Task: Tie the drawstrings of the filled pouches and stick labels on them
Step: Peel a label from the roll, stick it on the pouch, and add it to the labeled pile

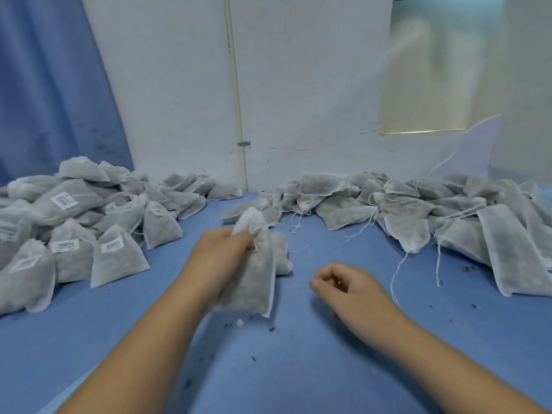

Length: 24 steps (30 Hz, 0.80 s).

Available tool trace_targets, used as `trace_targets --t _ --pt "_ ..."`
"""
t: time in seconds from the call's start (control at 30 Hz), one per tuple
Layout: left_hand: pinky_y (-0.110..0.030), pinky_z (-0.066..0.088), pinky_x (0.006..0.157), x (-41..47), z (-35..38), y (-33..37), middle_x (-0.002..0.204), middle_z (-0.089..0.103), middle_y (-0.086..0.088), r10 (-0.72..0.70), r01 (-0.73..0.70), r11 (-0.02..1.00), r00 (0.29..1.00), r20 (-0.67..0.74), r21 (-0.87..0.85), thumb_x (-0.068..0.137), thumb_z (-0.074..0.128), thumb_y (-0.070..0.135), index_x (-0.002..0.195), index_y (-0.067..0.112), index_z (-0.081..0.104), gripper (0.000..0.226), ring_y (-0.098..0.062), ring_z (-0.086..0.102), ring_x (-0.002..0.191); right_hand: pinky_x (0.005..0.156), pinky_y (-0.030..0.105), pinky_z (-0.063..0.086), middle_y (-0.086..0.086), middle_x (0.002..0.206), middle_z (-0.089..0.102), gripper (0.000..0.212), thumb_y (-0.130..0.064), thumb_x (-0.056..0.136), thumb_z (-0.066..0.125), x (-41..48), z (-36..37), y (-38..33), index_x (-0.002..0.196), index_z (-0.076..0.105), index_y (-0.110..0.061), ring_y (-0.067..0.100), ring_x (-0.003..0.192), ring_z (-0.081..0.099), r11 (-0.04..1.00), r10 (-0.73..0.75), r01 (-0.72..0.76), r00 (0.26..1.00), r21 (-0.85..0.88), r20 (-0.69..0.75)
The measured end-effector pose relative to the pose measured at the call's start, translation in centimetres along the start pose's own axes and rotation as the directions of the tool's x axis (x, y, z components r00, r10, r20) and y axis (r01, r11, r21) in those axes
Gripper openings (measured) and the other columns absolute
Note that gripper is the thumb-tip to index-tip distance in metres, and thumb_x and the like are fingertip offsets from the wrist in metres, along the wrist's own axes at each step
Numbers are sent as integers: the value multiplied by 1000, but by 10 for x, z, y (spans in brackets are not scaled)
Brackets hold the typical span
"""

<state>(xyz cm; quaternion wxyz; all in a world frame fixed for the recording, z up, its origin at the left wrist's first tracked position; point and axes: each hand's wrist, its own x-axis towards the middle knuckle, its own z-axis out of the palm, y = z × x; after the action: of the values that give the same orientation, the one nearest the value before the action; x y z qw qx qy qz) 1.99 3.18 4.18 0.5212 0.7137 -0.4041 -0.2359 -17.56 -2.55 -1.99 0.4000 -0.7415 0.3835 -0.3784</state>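
pouch [254,282] is gripped at its neck by left hand [224,249], mid-counter [298,369]; right hand [349,289] is curled, pinch cannot be told; if the neck is loosened before knotting, filling could be spilled

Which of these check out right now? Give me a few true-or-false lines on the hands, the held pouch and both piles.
1. The left hand grips a filled pouch near its top. True.
2. The right hand rests on the right pile. False: it is over the bare blue table, apart from that pile.
3. Pouches in the left pile carry white labels. True.
4. The right pile's pouches show labels too. False: none show, and loose drawstrings trail from them.
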Motion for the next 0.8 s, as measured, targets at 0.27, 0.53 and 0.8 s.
trace_targets --t 0.27,0.53,0.8 --pt "-35 54 63 33 -103 -46 103 72 -19 -312 363 868 930 197 -340 80 57 14 99 7 66 22 -28 67 70 64 17 44 -18 65 58 10 -29 83 60 21 75 -22 74 59 -33 -1 63 52 963 -75 111 985 -243 152" --pt "-34 61 61 39 -110 -69 112 70 -26 -306 535 733 811 499 -420 68 58 5 87 -2 71 24 -27 72 68 71 34 52 -12 75 60 8 -32 82 59 52 150 -32 77 54 -28 9 74 57 965 -59 64 998 -256 28" --pt "-30 57 54 42 -106 -68 98 72 -21 -346 583 735 761 548 -346 67 57 6 111 -5 64 46 -27 69 61 66 25 49 -14 70 59 11 -29 80 65 50 154 -23 72 57 -30 2 63 52 988 -67 70 998 -136 21"
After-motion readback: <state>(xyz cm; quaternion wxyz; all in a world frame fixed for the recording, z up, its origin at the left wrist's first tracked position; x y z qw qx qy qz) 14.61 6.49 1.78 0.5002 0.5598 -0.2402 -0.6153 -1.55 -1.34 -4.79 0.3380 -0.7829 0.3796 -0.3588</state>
